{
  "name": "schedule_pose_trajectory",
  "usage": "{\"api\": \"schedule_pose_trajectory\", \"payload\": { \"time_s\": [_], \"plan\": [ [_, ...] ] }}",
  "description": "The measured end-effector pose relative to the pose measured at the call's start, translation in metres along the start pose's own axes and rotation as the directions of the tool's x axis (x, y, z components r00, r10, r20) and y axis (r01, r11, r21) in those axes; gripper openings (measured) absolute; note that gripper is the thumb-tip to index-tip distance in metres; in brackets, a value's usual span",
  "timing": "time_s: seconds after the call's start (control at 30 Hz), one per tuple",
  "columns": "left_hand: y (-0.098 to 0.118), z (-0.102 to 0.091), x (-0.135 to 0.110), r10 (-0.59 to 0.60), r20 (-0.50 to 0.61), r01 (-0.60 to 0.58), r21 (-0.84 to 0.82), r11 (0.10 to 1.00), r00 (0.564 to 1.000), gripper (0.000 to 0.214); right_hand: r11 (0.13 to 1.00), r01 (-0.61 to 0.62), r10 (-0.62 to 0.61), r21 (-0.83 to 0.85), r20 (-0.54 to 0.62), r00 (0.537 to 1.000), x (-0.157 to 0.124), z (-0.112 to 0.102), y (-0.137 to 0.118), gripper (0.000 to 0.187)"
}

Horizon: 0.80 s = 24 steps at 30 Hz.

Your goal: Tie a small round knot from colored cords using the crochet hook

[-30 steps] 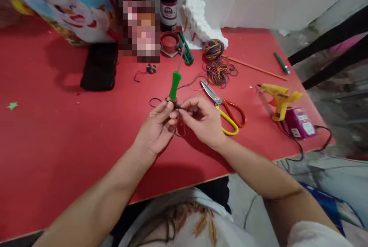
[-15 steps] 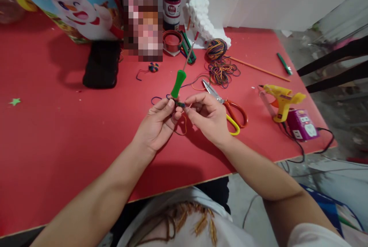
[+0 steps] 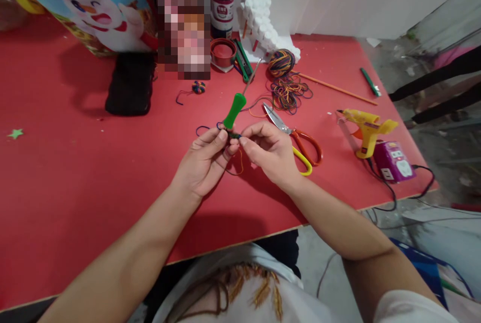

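Note:
My left hand (image 3: 205,162) is closed around a small multicoloured yarn piece (image 3: 234,135) and the butt of a green-handled tool (image 3: 235,110). The tool's thin metal shaft points up and away; its tip is too small to tell hook from point. At the right end of the yarn piece, my right hand (image 3: 268,155) pinches yarn between thumb and forefinger. Loose strands hang below and left of the fingers. Scissors (image 3: 278,120) with red and yellow handles lie beside my right hand, partly behind it. Beyond them sits a multicoloured yarn ball (image 3: 281,63) with loose yarn (image 3: 289,93).
A yellow glue gun (image 3: 368,127) rests by a purple box (image 3: 394,162) near the right table edge. A small yarn knot (image 3: 198,87), a black phone-like object (image 3: 131,85), a tape roll (image 3: 223,52), a green cutter (image 3: 243,62) and an orange stick (image 3: 338,87) lie farther back.
The tool's metal shaft has tilted slightly to the right. My right fingers have moved a little closer to the left ones on the yarn piece. The view has shifted slightly.

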<state>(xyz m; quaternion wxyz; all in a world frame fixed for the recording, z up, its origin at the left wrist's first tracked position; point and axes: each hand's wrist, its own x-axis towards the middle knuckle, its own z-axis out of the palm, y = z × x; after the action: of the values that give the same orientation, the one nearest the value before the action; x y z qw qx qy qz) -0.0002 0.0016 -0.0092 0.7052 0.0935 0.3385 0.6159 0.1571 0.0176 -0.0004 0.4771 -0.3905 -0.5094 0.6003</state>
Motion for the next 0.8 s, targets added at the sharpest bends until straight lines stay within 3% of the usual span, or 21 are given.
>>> {"api": "schedule_pose_trajectory", "payload": {
  "time_s": [0.07,0.17,0.3,0.6,0.8],
  "plan": [
    [0.001,0.001,-0.001,-0.007,0.004,0.007,0.005,1.0,1.0,0.029,0.998,0.046,-0.046,-0.046,-0.012,0.999,0.0,0.0,0.004,0.029],
    [0.005,0.004,-0.003,-0.064,-0.004,0.064,-0.004,0.998,0.998,0.026,0.967,0.203,-0.209,-0.153,-0.028,0.977,0.0,-0.001,0.007,0.012],
    [0.01,0.009,-0.006,-0.125,-0.058,0.123,-0.029,0.992,0.991,0.026,0.915,0.312,-0.324,-0.257,-0.007,0.946,0.001,-0.001,0.007,0.009],
    [0.008,0.007,-0.005,-0.135,0.009,0.135,-0.021,0.991,0.991,0.016,0.918,0.33,-0.341,-0.22,-0.01,0.94,0.003,-0.005,0.007,0.011],
    [0.008,0.011,-0.004,-0.129,-0.047,0.128,-0.023,0.992,0.991,0.021,0.98,0.178,-0.18,-0.084,-0.018,0.983,-0.001,-0.004,0.005,0.023]
  ]
}}
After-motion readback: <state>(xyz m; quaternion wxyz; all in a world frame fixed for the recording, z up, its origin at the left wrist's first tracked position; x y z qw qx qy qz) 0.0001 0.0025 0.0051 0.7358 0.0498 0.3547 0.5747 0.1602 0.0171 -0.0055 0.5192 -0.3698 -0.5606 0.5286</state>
